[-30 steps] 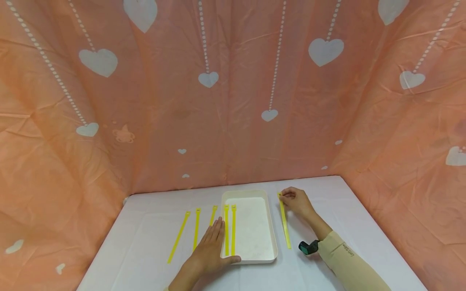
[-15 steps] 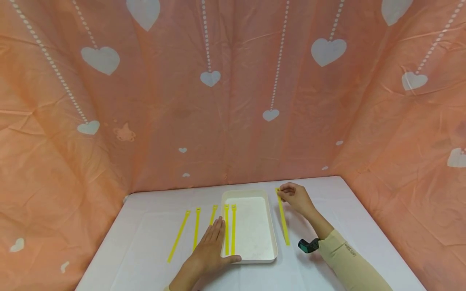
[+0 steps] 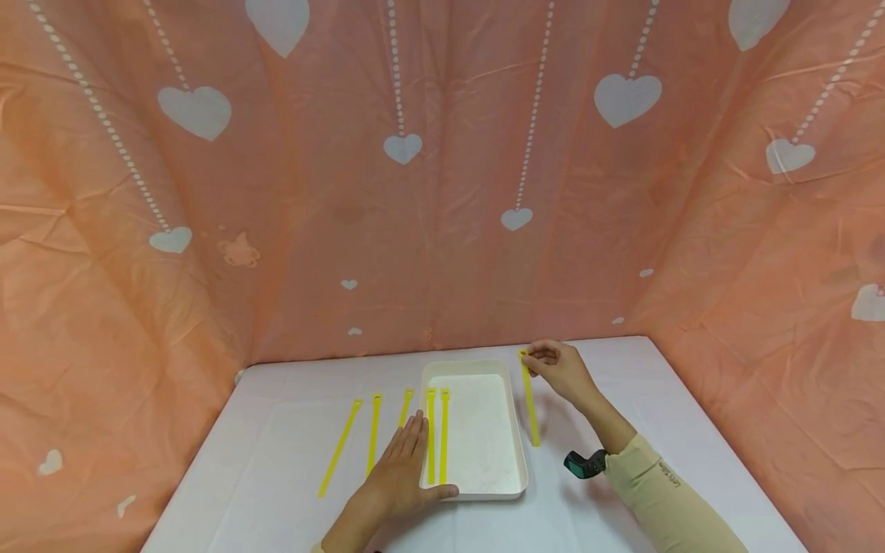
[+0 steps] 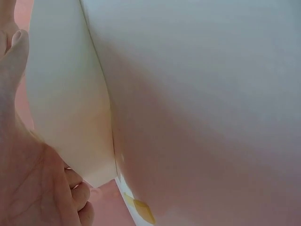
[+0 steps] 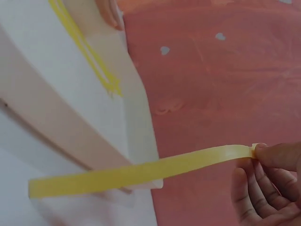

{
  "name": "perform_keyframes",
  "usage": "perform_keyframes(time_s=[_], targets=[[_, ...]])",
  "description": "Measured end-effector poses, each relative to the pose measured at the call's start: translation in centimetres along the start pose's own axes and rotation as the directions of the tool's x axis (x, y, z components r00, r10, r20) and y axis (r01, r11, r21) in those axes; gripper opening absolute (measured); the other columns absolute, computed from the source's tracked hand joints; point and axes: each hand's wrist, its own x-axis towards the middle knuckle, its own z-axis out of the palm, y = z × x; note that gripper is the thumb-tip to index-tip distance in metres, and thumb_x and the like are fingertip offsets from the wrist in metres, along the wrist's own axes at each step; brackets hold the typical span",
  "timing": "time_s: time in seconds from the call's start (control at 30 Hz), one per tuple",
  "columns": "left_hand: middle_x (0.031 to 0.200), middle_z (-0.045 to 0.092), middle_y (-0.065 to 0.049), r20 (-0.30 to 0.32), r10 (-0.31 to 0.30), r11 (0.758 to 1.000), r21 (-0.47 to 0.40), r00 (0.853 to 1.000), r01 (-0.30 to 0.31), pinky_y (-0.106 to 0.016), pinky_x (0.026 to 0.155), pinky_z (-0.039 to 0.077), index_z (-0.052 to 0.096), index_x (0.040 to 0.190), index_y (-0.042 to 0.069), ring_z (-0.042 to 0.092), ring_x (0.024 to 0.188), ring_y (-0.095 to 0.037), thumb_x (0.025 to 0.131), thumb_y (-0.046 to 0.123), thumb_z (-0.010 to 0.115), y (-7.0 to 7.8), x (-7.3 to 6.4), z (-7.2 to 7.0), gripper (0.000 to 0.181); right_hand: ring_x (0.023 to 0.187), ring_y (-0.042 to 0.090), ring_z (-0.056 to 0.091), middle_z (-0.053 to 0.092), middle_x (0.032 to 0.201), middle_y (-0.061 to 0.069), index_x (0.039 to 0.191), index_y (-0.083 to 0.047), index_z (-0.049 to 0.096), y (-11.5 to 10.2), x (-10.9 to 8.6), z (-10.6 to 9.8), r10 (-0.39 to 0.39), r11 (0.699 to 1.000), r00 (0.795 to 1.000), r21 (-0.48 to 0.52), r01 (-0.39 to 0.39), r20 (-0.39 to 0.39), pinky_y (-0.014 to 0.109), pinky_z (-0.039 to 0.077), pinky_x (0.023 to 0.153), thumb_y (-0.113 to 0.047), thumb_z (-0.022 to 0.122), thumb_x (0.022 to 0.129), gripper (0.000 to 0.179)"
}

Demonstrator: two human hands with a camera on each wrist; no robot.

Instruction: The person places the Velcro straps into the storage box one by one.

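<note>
Strap [image 3: 529, 403], yellow and flat, is seen in the head view just to the right of the tray [image 3: 484, 438], near its far right corner. The right hand [image 3: 563, 372] pinches it by its slotted end, and its tail slants down toward the near side. The left hand [image 3: 399, 472] lies at the left wall of the tray; its fingers are straight and close together, its thumb stretched apart at the near edge. Two straps [image 3: 444, 438] lie side by side within the tray, in its left part. Three straps [image 3: 339, 449] lie on the table [image 3: 276, 430] to the left of the tray, the closest one partly covered by the left hand. Behind the tray hangs a pink curtain [image 3: 442, 230].

In the left wrist view, the palm is close beside the wall of the tray.

In the right wrist view, the thumb presses the strap's end, and other fingers are bent below. The strap passes before a corner of the tray; whether its tail touches anything, I cannot tell.
</note>
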Motion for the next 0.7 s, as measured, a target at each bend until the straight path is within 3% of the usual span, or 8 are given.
perform_keyframes(time_s=[0.4,0.7], targets=[[0.179,0.010,-0.022,0.036,-0.043,0.999,0.029,0.998,0.042,-0.055,0.134,0.015,0.018,0.168,-0.006,0.010,0.166,-0.037,0.089,0.074,0.072,0.7,0.1,-0.7,0.126,0.084,0.013,0.074,0.078,0.105,0.013,0.118,0.006,0.072,-2.7,-0.3,0.0,-0.015,0.994,0.999,0.108,0.011,0.040,0.024,0.063,0.079,-0.012,0.077,0.101,0.025],[0.179,0.011,-0.022,0.032,-0.042,0.998,0.042,0.999,0.041,-0.055,0.134,0.016,0.018,0.168,-0.007,0.013,0.166,-0.037,0.088,0.074,0.073,0.7,0.0,-0.8,0.126,0.084,0.012,0.074,0.076,0.104,0.012,0.119,0.011,0.068,-4.3,-0.6,0.8,-0.036,0.972,0.996,0.233,0.017,0.078,0.029,0.065,0.082,-0.004,0.075,0.101,0.025]])
